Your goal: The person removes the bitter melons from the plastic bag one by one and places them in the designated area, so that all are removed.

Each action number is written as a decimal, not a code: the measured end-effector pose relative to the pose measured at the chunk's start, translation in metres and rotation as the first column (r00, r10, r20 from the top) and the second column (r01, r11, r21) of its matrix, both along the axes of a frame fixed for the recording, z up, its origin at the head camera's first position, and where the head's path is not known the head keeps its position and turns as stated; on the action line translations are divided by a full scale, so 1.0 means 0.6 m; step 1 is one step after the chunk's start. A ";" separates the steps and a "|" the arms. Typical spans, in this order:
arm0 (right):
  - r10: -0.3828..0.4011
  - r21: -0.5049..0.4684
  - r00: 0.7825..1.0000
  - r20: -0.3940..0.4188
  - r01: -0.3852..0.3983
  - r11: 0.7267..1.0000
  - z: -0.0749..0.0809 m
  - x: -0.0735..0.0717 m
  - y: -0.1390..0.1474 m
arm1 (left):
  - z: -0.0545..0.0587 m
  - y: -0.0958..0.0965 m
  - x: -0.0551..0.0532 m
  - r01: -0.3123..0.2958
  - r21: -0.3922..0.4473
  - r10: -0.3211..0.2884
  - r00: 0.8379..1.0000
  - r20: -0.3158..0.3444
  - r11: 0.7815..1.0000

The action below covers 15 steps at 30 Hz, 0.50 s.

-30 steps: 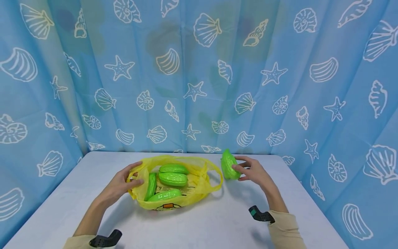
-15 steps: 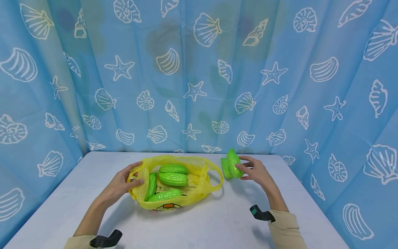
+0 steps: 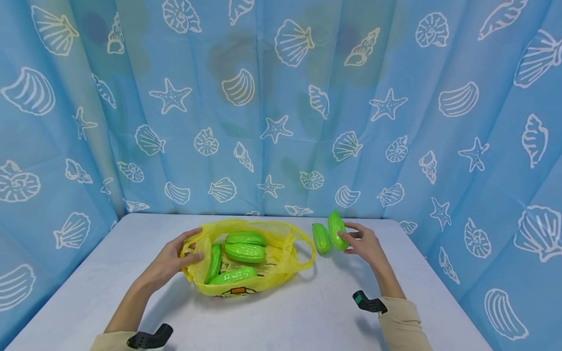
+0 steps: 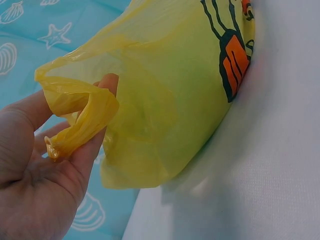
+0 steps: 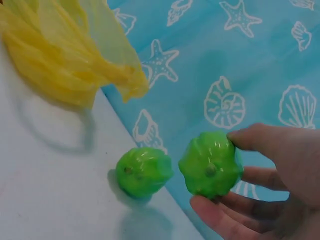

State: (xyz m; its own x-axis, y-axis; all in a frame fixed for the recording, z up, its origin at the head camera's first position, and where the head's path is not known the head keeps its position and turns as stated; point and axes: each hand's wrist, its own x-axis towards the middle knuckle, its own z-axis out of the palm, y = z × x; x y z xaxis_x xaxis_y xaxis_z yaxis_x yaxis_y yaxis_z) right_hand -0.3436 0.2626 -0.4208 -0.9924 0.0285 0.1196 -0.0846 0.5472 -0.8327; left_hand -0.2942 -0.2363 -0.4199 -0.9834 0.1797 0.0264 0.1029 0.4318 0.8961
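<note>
A yellow plastic bag (image 3: 285, 280) lies spread on the table, its mouth gaping upward. Inside it are several glossy green bitter melons (image 3: 245, 252). My left hand (image 3: 169, 258) holds the bag's left side, with a handle (image 4: 92, 117) looped over the fingers in the left wrist view. To the right of the bag, one bitter melon (image 3: 321, 238) lies on the table. Just right of that, my right hand (image 3: 362, 243) grips another bitter melon (image 3: 336, 231) between thumb and fingers. In the right wrist view this held melon (image 5: 211, 164) is seen end-on, apart from the lying one (image 5: 142, 171).
The bag's right handle (image 3: 312, 253) forms a loop near the lying melon. A white table (image 3: 281, 321) carries everything. Behind it and at both sides hangs a blue curtain (image 3: 263, 161) with white shell prints. A black device (image 3: 151, 336) is strapped at each wrist.
My right hand has moved slightly right with its bitter melon, and the lying melon, earlier mostly covered behind it, now shows fully. My left hand and the bag have stayed put.
</note>
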 end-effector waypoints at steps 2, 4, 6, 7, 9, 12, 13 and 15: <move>-0.022 -0.004 1.000 -0.004 0.022 1.000 -0.004 0.000 0.002 | 0.000 0.000 0.000 0.001 -0.001 -0.001 1.000 -0.001 1.000; -0.042 -0.008 0.999 -0.005 0.042 0.999 -0.008 -0.001 0.004 | 0.000 0.000 0.000 0.001 -0.002 -0.001 1.000 -0.001 1.000; -0.061 -0.005 0.998 -0.003 0.061 0.998 -0.014 -0.003 0.006 | 0.000 0.000 0.000 0.001 -0.003 -0.001 1.000 -0.002 1.000; -0.071 -0.003 0.997 -0.001 0.071 0.997 -0.018 -0.005 0.007 | 0.000 0.000 0.001 0.000 -0.004 0.000 1.000 -0.003 1.000; -0.087 -0.003 0.996 0.004 0.087 0.996 -0.027 -0.009 0.007 | -0.001 -0.001 0.001 0.000 -0.002 0.000 1.000 -0.003 1.000; -0.103 0.000 0.995 0.008 0.103 0.995 -0.039 -0.013 0.008 | -0.002 -0.001 0.000 -0.001 -0.004 0.001 1.000 -0.004 1.000; -0.107 0.001 0.994 0.009 0.107 0.994 -0.043 -0.015 0.008 | -0.002 0.000 0.000 -0.005 -0.005 0.005 1.000 0.000 1.000; -0.118 -0.003 0.993 0.013 0.118 0.993 -0.050 -0.016 0.009 | -0.003 0.000 0.000 -0.008 -0.009 0.008 1.000 0.000 1.000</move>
